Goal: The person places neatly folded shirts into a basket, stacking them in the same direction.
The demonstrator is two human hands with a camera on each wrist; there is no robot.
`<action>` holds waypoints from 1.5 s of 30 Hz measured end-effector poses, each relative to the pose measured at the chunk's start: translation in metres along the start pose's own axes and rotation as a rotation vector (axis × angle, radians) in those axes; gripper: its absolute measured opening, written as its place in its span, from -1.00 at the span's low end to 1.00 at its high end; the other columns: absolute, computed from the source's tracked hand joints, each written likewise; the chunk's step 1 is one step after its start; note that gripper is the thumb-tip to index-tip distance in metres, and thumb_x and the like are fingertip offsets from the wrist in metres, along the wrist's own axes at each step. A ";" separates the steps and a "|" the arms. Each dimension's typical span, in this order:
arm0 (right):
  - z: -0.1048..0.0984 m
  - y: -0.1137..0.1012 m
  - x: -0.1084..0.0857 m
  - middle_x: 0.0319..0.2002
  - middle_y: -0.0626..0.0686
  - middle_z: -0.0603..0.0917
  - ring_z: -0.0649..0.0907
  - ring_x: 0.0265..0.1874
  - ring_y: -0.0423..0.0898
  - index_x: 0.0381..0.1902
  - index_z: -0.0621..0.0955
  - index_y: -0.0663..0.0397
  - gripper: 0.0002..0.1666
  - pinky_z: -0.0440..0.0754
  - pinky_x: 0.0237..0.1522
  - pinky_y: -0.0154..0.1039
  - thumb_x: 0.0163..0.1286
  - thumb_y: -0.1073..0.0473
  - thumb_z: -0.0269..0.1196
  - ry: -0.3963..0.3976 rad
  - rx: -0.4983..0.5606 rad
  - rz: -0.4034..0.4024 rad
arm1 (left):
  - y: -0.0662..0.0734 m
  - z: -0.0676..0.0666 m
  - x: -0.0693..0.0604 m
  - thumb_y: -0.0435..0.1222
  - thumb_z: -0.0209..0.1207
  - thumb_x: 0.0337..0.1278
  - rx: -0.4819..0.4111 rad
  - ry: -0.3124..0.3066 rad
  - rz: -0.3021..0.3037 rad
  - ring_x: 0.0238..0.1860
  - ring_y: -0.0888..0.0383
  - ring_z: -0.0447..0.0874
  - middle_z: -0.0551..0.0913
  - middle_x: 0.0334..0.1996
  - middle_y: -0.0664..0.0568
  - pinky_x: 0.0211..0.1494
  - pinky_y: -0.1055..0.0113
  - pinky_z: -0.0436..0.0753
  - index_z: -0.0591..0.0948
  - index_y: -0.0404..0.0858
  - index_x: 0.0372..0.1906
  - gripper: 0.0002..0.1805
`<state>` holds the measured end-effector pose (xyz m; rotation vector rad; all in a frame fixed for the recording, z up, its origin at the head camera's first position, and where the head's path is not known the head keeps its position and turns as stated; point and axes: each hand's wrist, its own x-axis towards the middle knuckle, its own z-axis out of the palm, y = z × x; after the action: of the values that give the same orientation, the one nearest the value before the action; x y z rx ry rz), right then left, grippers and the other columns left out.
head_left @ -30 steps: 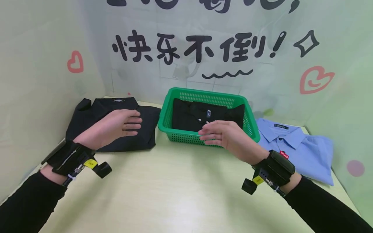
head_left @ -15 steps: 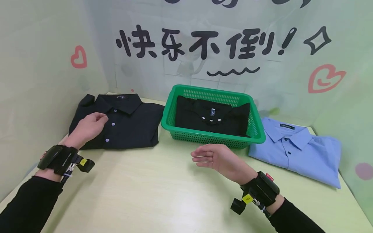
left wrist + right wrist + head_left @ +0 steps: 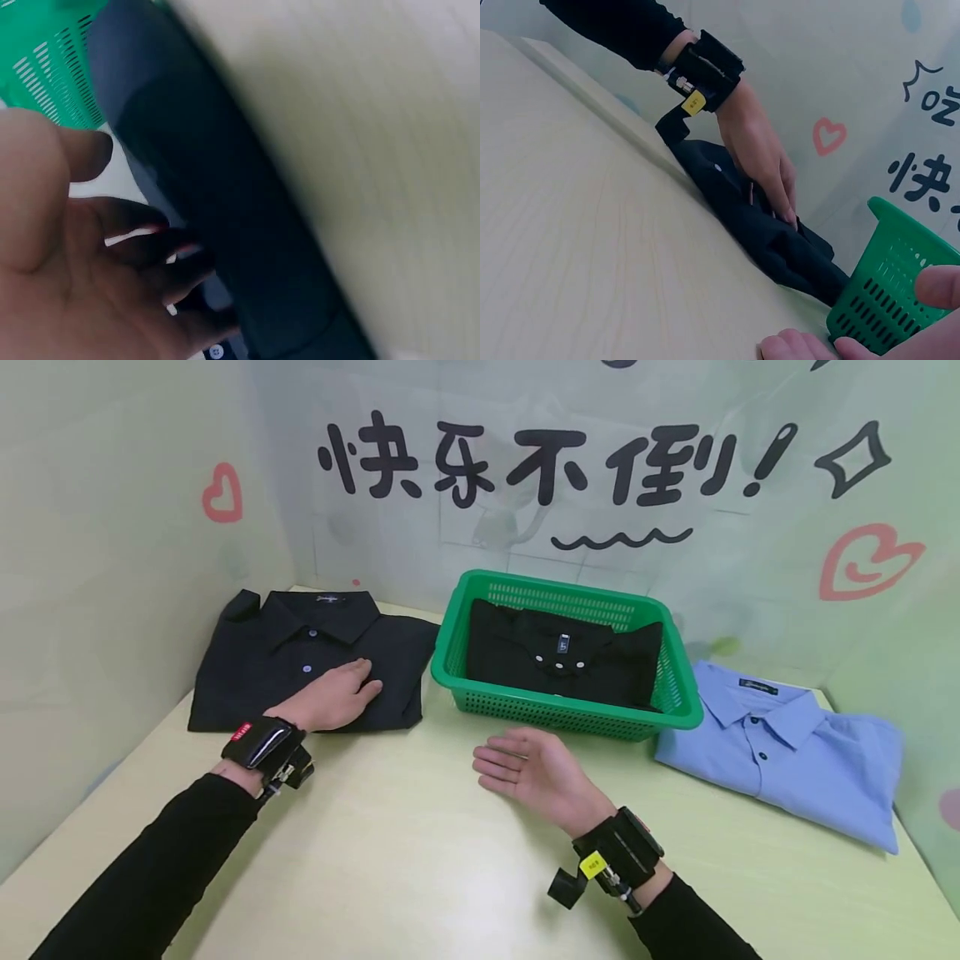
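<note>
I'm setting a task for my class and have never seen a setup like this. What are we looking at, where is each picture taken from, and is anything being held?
There is no machine arm here: a person is working bare-handed. The wide picture comes from a camera on the person's head, looking forward and down. The two smaller ones come from small black cameras, one worn on each wrist.

On the pale table are a folded dark shirt at the left, a green basket with a folded black shirt inside, and a folded blue shirt at the right.

The left hand lies over the dark shirt with no clear grip. The right hand is open in front of the basket, holding nothing.
</note>
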<state>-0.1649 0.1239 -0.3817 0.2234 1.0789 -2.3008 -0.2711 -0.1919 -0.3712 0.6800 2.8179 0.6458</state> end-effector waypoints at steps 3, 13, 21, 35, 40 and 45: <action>0.002 0.003 0.002 0.44 0.39 0.10 0.19 0.42 0.25 0.47 -0.03 0.47 -0.24 0.20 0.39 0.02 0.53 0.14 -0.06 0.002 0.048 -0.011 | 0.001 0.002 -0.001 -0.21 -0.15 0.56 0.044 0.016 -0.004 0.42 -0.30 0.10 0.22 0.37 -0.46 0.44 -0.10 0.08 0.23 -0.64 0.36 -0.42; 0.006 0.008 0.007 0.43 0.40 0.13 0.21 0.41 0.24 0.46 -0.02 0.49 -0.23 0.20 0.38 0.00 0.53 0.10 -0.06 0.017 0.116 -0.014 | 0.007 -0.002 -0.015 -0.13 -0.12 0.54 0.141 0.080 -0.087 -0.69 0.08 0.34 0.25 -0.79 0.07 -0.54 0.24 0.30 0.39 -0.21 -0.78 -0.38; 0.008 0.013 0.009 0.43 0.41 0.12 0.21 0.41 0.25 0.46 -0.04 0.49 -0.21 0.20 0.38 0.00 0.53 0.10 -0.04 -0.002 0.176 0.020 | 0.014 0.009 -0.048 -0.15 0.03 0.42 0.211 0.105 -0.079 -0.76 0.14 0.32 0.22 -0.86 0.14 -0.63 0.28 0.27 0.36 -0.17 -0.86 -0.39; 0.013 0.019 0.016 0.43 0.40 0.13 0.22 0.40 0.25 0.46 -0.02 0.48 -0.21 0.22 0.38 0.00 0.52 0.09 -0.04 -0.031 0.224 0.044 | 0.022 -0.007 -0.077 0.01 0.12 0.35 0.113 -0.058 -0.079 -0.78 0.23 0.14 0.12 -0.86 0.21 -0.61 0.32 0.21 0.31 -0.13 -0.87 -0.35; 0.014 0.022 0.016 0.45 0.38 0.11 0.20 0.41 0.24 0.47 -0.04 0.47 -0.20 0.20 0.39 0.00 0.53 0.07 -0.05 -0.050 0.258 0.067 | 0.003 -0.042 -0.068 -0.01 0.03 0.44 0.012 -0.039 -0.027 -0.68 0.24 0.27 0.37 -0.75 0.19 -0.53 0.31 0.29 0.51 -0.16 -0.73 -0.44; 0.017 0.023 0.017 0.45 0.38 0.11 0.19 0.42 0.24 0.47 -0.04 0.46 -0.19 0.19 0.39 0.00 0.53 0.05 -0.06 -0.059 0.259 0.076 | -0.045 -0.071 -0.070 -0.10 -0.07 0.48 0.014 0.354 -0.128 -0.54 -0.02 0.39 0.47 -0.61 -0.07 -0.45 0.16 0.33 0.59 -0.37 -0.46 -0.51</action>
<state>-0.1640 0.0917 -0.3918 0.2900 0.7294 -2.3586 -0.2457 -0.2866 -0.3240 0.4160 3.1577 0.7923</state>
